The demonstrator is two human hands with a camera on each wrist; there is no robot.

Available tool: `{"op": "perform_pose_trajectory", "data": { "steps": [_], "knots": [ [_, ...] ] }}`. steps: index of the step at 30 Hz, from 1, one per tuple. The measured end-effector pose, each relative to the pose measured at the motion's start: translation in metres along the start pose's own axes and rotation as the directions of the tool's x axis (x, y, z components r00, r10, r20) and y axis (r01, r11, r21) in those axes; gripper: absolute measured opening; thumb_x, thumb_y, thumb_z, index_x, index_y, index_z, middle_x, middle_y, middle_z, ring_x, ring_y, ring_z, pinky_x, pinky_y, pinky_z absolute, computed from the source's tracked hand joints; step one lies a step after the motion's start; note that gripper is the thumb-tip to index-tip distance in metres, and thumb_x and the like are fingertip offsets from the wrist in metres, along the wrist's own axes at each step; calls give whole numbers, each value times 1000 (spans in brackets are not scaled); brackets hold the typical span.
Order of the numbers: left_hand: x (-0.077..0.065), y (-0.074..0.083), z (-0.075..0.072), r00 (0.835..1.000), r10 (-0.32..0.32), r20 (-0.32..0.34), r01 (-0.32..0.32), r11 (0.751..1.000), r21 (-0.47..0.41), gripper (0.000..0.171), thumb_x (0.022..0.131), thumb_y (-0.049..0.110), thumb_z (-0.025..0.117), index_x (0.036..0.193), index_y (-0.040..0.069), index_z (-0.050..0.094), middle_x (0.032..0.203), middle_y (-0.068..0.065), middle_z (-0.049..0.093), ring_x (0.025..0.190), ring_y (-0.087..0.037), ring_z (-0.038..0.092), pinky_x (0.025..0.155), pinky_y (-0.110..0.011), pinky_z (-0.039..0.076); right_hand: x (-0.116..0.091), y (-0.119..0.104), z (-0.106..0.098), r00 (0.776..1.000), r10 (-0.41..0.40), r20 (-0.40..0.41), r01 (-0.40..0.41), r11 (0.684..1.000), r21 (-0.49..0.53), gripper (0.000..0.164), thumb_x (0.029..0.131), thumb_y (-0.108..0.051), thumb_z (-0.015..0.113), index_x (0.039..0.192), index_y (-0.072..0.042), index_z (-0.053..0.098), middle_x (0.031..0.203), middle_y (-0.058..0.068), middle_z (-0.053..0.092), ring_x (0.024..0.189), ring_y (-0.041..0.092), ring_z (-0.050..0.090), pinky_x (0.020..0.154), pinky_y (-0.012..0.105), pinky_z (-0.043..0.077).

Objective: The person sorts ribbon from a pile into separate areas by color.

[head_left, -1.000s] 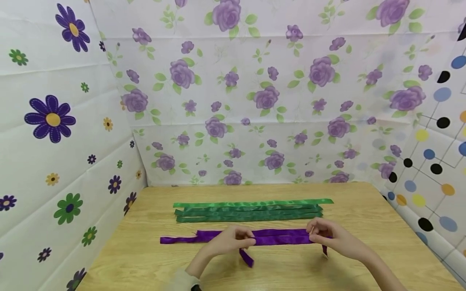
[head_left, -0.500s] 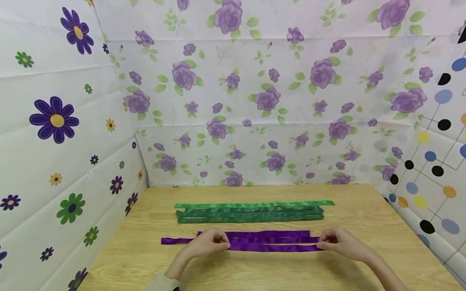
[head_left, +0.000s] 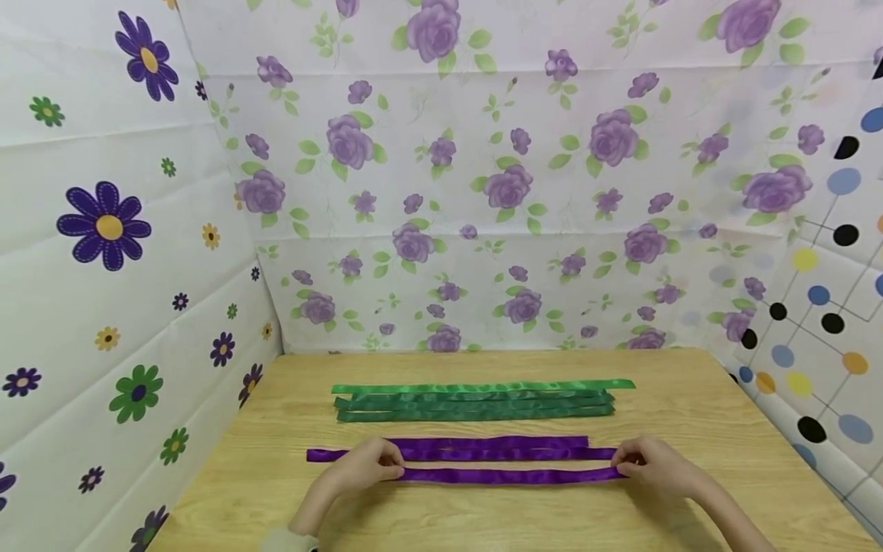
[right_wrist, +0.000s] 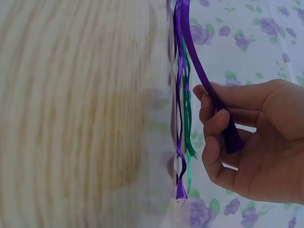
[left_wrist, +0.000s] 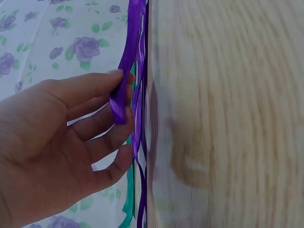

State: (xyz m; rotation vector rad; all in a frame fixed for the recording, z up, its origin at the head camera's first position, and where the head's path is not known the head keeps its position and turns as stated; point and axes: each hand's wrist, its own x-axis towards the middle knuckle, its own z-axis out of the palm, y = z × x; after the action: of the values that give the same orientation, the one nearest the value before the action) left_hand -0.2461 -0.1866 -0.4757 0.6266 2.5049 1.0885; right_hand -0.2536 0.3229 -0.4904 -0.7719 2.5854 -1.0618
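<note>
A purple satin ribbon (head_left: 510, 476) is stretched between both hands, in front of the other strips. My left hand (head_left: 366, 464) pinches its left end between thumb and fingers; in the left wrist view a short tail of the ribbon (left_wrist: 118, 111) hangs past the thumb. My right hand (head_left: 651, 462) pinches the other end, whose tail (right_wrist: 232, 140) lies against the fingers in the right wrist view. Just behind, more purple ribbons (head_left: 490, 448) lie side by side on the table, one reaching farther left, its middle partly behind the left hand.
Farther back on the wooden table (head_left: 276, 414) lie several dark green ribbons (head_left: 476, 409) with a brighter green ribbon (head_left: 483, 388) behind them. Flowered cloth (head_left: 448, 192) hangs along the table's back edge, and other patterned cloths stand at both sides.
The purple ribbon's ends hung loose from the hands; now it is drawn straight. The left hand has slid left and the right hand slightly right, while the strip has come nearer the front.
</note>
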Motion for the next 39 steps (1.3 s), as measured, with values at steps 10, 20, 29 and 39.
{"op": "perform_pose_trajectory", "data": {
  "steps": [10, 20, 29, 39],
  "knots": [
    [-9, -14, -3, 994, -31, -102, 40, 995, 89, 11, 91, 6, 63, 86, 0, 71, 77, -6, 66, 64, -10, 53, 54, -21, 43, -7, -3, 5, 981, 128, -147, -151, 976, -158, 18, 88, -22, 69, 74, -12, 64, 66, -8, 54, 60, -1, 41, 57, 21, 34],
    [-9, -23, -3, 964, -109, -244, 150, 976, 159, 26, 87, 10, 69, 63, 10, 60, 60, 5, 52, 51, -7, 39, 47, -20, 31, -7, -5, 7, 969, 171, -177, -199, 968, -155, 10, 89, -11, 65, 79, -8, 67, 69, -2, 58, 60, 2, 43, 55, 22, 35],
    [-11, -19, 3, 892, -224, -393, 311, 935, 171, 27, 78, 14, 79, 60, 12, 59, 94, -10, 74, 49, -9, 38, 45, -22, 29, -6, -13, 14, 927, 277, -253, -323, 933, -160, 19, 84, -17, 72, 69, -12, 60, 63, -4, 52, 58, 9, 43, 56, 25, 33],
    [-17, -15, 1, 873, -233, -429, 313, 942, 124, 25, 74, 9, 81, 61, 9, 60, 54, 4, 52, 48, -10, 43, 46, -23, 35, -5, -11, 15, 911, 304, -278, -362, 913, -188, 23, 80, -14, 74, 65, -11, 57, 59, -4, 49, 56, 12, 43, 54, 25, 33]
  ]
}}
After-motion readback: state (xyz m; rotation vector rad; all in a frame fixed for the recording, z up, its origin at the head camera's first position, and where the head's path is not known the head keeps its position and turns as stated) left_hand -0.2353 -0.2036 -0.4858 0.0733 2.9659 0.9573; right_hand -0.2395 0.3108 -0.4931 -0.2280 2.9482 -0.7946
